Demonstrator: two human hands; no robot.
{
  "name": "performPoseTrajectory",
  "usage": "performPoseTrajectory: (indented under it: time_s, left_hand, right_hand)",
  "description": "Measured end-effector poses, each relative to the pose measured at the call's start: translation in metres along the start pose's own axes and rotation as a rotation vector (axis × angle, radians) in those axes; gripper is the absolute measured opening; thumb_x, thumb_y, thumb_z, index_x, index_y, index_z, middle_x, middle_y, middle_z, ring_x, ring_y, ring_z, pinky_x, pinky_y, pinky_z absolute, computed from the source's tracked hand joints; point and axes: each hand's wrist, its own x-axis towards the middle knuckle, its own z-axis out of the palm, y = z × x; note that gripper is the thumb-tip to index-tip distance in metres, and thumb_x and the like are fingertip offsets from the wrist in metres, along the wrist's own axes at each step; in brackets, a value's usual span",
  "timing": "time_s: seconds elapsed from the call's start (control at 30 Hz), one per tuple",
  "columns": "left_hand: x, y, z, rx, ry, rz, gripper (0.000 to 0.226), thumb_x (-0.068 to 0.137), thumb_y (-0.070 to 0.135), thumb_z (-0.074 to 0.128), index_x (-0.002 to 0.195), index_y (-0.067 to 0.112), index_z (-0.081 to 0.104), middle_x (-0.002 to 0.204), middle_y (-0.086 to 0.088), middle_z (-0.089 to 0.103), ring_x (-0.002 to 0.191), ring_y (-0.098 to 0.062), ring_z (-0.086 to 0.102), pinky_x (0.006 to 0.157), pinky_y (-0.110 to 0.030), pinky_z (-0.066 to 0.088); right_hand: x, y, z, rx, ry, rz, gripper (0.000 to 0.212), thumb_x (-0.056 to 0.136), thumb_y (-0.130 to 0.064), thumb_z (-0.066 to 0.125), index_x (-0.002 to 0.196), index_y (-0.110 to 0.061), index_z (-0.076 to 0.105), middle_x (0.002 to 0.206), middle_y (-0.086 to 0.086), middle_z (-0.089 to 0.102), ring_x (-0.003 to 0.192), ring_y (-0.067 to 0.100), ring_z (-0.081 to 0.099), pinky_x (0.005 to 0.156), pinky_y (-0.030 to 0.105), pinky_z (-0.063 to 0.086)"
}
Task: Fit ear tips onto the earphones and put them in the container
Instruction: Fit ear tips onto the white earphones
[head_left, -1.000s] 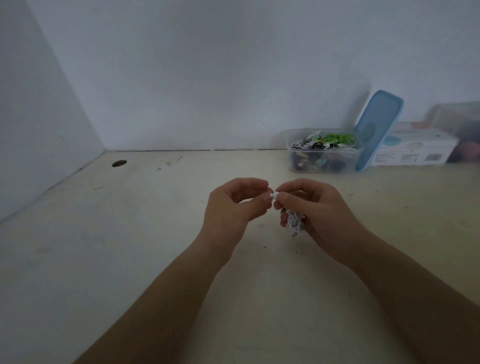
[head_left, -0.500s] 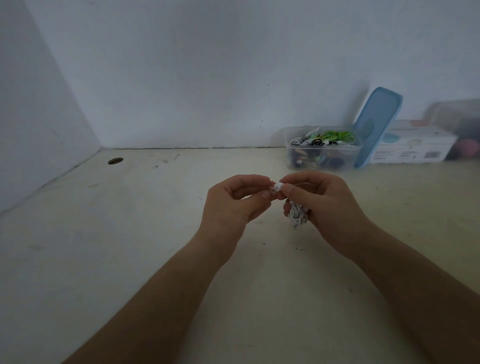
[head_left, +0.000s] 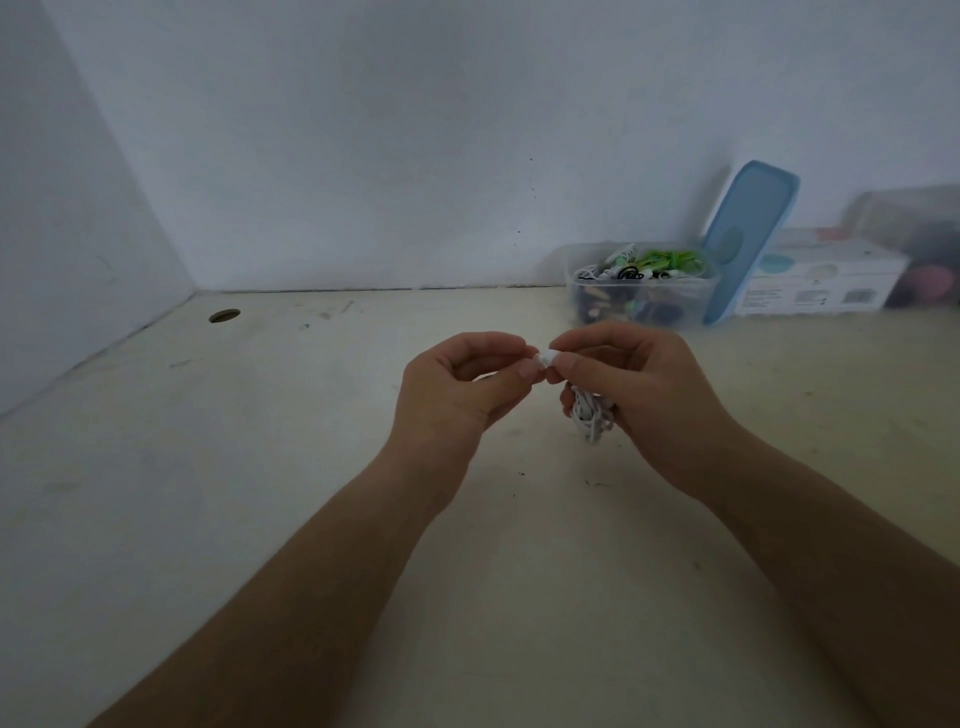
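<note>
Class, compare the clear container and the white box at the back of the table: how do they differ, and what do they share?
The clear container is see-through; the white box is opaque and printed. The container is open, showing tangled earphones; the box's contents are hidden. The container stands left of the leaning blue lid, the box right. Both sit on the table by the wall.

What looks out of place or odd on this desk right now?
Nothing looks spilled or broken. The blue lid leans on edge beside the open container, which suits the task. A round hole sits in the desk at back left. The left hand and right hand pinch the white earphones, with the cable bunched under the right.
</note>
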Motion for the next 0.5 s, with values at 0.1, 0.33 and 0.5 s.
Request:
performPoseTrajectory:
  time_s: [0.1,0.33,0.5]
  left_hand:
    - [-0.0006,0.0002,0.0,-0.013,-0.008,0.003,0.021,0.078,-0.006,0.073,0.097,0.003,0.069,0.096,-0.016,0.075,0.096,-0.031,0.072,0.086,-0.033,0.057]
    - [0.0009,0.0009,-0.0009,-0.067,-0.019,-0.014,0.02,0.08,-0.008,0.07,0.095,0.004,0.069,0.094,-0.015,0.075,0.091,-0.027,0.073,0.082,-0.03,0.057]
    - [0.0019,0.0016,-0.0025,-0.094,-0.053,-0.023,0.019,0.081,-0.008,0.068,0.096,0.003,0.068,0.092,-0.015,0.074,0.086,-0.024,0.073,0.077,-0.026,0.057]
  right_hand:
    - [0.0005,-0.0003,-0.0014,-0.043,0.022,-0.016,0.015,0.085,-0.009,0.071,0.099,-0.002,0.072,0.079,0.013,0.074,0.062,0.021,0.067,0.064,0.028,0.056]
    - [0.0012,-0.0002,-0.0013,-0.065,0.017,-0.007,0.015,0.084,-0.01,0.073,0.097,-0.002,0.072,0.078,0.012,0.073,0.063,0.021,0.066,0.065,0.03,0.056]
    - [0.0006,0.0001,-0.003,-0.089,0.007,-0.014,0.017,0.084,-0.012,0.074,0.098,-0.004,0.073,0.078,0.01,0.073,0.063,0.02,0.066,0.066,0.03,0.057]
